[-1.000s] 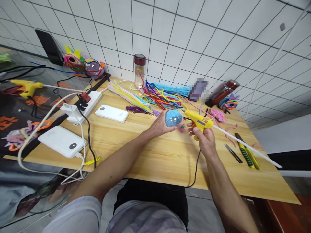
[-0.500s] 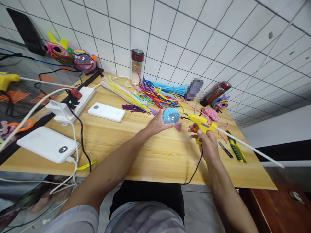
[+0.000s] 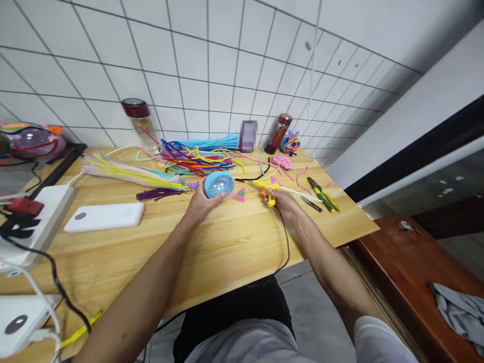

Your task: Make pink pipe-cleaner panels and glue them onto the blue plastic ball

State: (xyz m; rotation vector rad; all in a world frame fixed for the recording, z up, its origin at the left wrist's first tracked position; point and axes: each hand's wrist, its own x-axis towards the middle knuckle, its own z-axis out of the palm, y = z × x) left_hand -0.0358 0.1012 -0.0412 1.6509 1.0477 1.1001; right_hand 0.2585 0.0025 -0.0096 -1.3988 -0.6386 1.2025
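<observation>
My left hand (image 3: 200, 202) is closed around a clear plastic ball (image 3: 219, 186) whose rim is wrapped in light-blue fuzzy pipe cleaner. My right hand (image 3: 284, 202) has its fingers on the handle of a yellow hot glue gun (image 3: 266, 186), low over the table. The gun's nozzle points left toward the ball, apart from it. A white glue stick (image 3: 298, 193) sticks out of its back, and a black cord hangs from the handle. Between ball and gun lies a small pink striped piece (image 3: 239, 194).
Behind the ball lies a heap of coloured pipe cleaners (image 3: 200, 160). Pliers (image 3: 324, 194) and small snips (image 3: 310, 203) lie at right. A glass bottle (image 3: 141, 126), a red flask (image 3: 279, 133) and a phone (image 3: 248, 136) stand along the wall. A white power bank (image 3: 106, 217) lies left.
My view has swung to the right. My right hand has lowered the glue gun toward the tabletop, while my left hand keeps the ball.
</observation>
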